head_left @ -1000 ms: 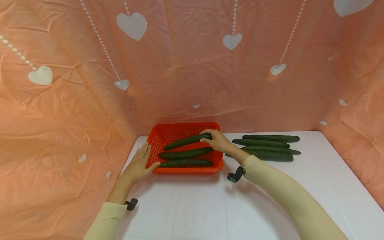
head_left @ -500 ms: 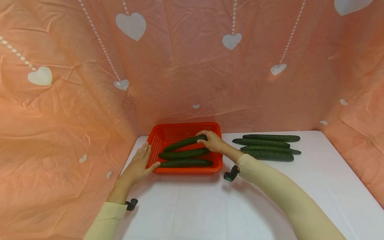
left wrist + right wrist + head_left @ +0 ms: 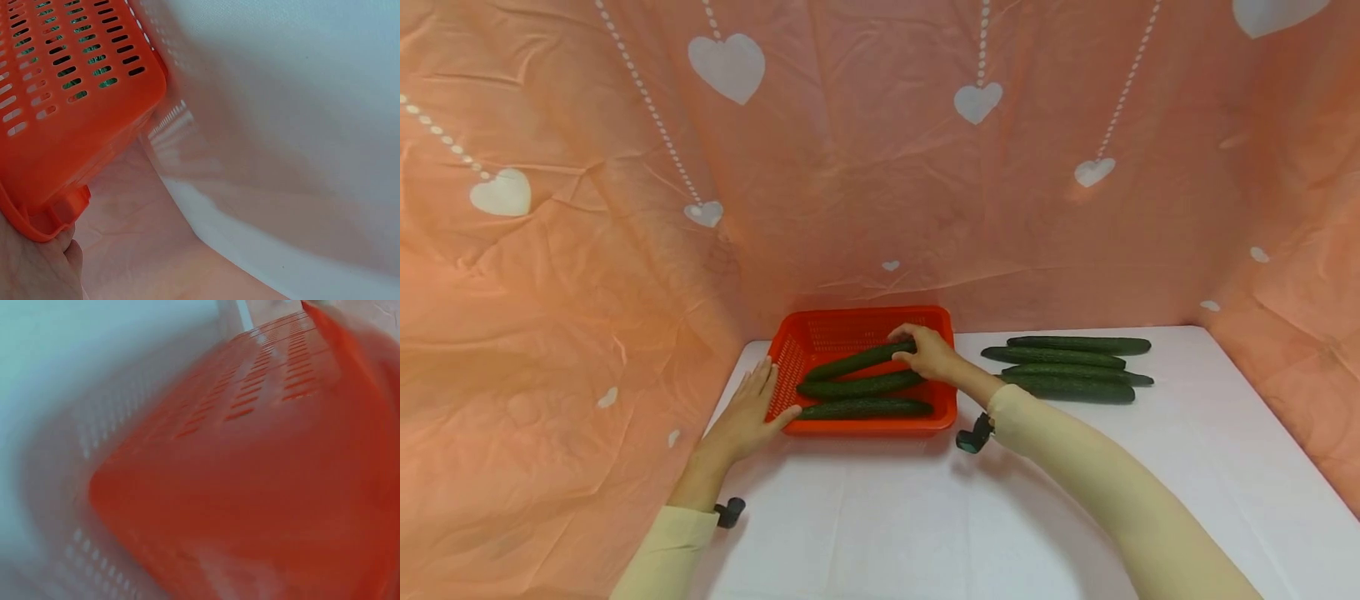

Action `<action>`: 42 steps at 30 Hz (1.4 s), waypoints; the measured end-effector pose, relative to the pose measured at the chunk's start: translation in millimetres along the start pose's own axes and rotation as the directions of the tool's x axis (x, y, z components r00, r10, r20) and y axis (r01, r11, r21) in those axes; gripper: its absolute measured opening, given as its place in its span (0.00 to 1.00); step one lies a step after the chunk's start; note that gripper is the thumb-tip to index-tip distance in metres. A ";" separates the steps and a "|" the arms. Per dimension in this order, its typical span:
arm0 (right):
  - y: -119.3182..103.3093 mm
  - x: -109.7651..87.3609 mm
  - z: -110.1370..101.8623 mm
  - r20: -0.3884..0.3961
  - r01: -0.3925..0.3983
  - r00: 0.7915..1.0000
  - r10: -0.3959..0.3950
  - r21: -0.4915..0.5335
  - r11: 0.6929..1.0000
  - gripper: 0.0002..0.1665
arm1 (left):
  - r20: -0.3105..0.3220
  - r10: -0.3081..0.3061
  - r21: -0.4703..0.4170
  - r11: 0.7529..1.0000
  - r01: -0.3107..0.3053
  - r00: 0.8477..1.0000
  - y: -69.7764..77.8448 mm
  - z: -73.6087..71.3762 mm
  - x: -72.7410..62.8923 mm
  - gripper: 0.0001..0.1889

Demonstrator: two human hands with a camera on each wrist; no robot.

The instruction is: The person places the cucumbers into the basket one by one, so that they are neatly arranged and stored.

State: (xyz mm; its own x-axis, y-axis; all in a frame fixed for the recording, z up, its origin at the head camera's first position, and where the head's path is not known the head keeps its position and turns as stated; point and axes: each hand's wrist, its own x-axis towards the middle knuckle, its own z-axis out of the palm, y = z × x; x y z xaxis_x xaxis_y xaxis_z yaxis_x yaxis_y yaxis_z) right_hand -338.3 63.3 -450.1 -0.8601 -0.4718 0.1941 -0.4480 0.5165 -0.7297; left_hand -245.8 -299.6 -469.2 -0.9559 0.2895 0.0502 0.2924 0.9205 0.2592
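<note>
Dark green cucumber (image 3: 857,361), long, slender, slightly curved, between fingers (image 3: 906,330)

White tabletop (image 3: 895,517) showed faint creases running front to back; red perforated basket (image 3: 865,427) sat directly on it, rear left; four cucumbers (image 3: 1067,371) lay on it right of the basket, side by side, roughly parallel, lengthwise left to right.

Red slotted basket (image 3: 81,128) upper left, green showing through some slots (image 3: 108,82). Left hand (image 3: 37,269) lower left, touching rim (image 3: 74,203). White table (image 3: 319,125) right, partly shadowed. Pink cloth (image 3: 134,234) bottom.
</note>
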 end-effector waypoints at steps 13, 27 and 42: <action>4.2 -9.2 -17.9 -0.074 0.084 0.994 -0.079 0.061 0.995 0.18 | 0.000 -0.003 -0.016 1.000 0.003 1.000 0.7 0.0 -0.7 0.55; 2.1 -47.1 -55.8 -0.161 0.151 0.978 -0.130 0.126 0.980 0.17 | -0.009 0.015 -0.021 1.000 -0.015 1.000 0.5 0.7 -0.8 0.54; 39.8 -100.9 -86.9 -0.206 0.111 0.973 -0.104 0.022 0.994 0.18 | 0.001 0.009 -0.025 1.000 -0.009 1.000 1.7 -1.3 -0.3 0.54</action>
State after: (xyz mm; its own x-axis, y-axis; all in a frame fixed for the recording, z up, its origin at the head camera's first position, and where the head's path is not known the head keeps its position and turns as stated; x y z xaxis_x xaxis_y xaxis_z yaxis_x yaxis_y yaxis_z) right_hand -290.6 193.6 -441.8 -0.8403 -0.3661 0.3998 -0.5354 0.4447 -0.7181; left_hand -245.0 -298.5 -467.5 -0.9531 0.2981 0.0520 0.3004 0.9109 0.2829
